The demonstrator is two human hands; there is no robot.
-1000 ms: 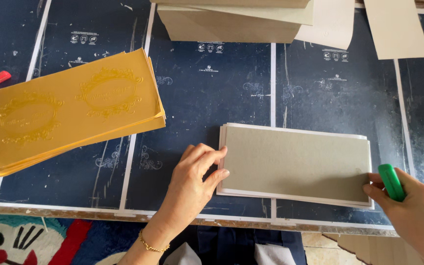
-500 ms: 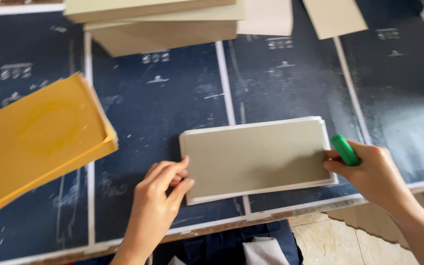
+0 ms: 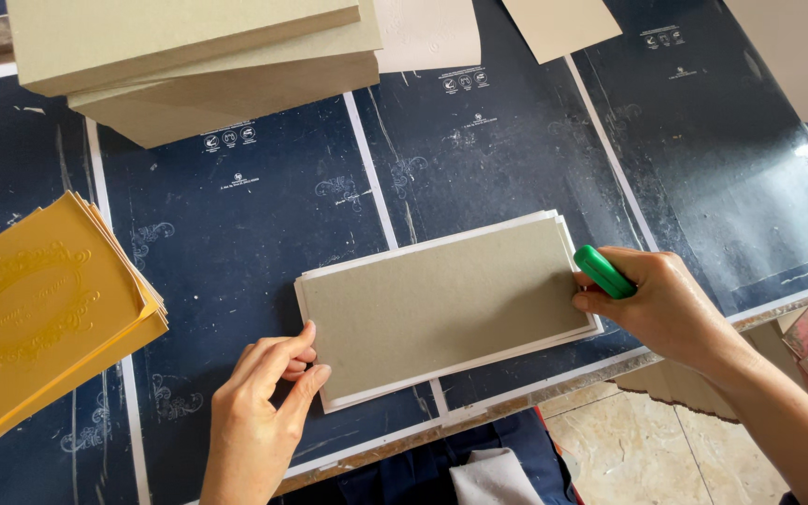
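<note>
Left hand (image 3: 259,411) fingers together on grey board (image 3: 446,304), right hand (image 3: 670,309) clamping half-hidden green tool (image 3: 604,272)

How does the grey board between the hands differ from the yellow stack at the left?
The grey board is plain and dull; the yellow stack bears an embossed oval ornament. The grey board lies on white sheets, with the left hand and right hand at its ends; the yellow stack lies untouched, fanned and partly out of frame. Both are flat rectangles lying on the dark table.

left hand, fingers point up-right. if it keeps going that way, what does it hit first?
The left hand already has its fingertips at the left edge of the grey board lying on white sheets, so that board comes first.
</note>
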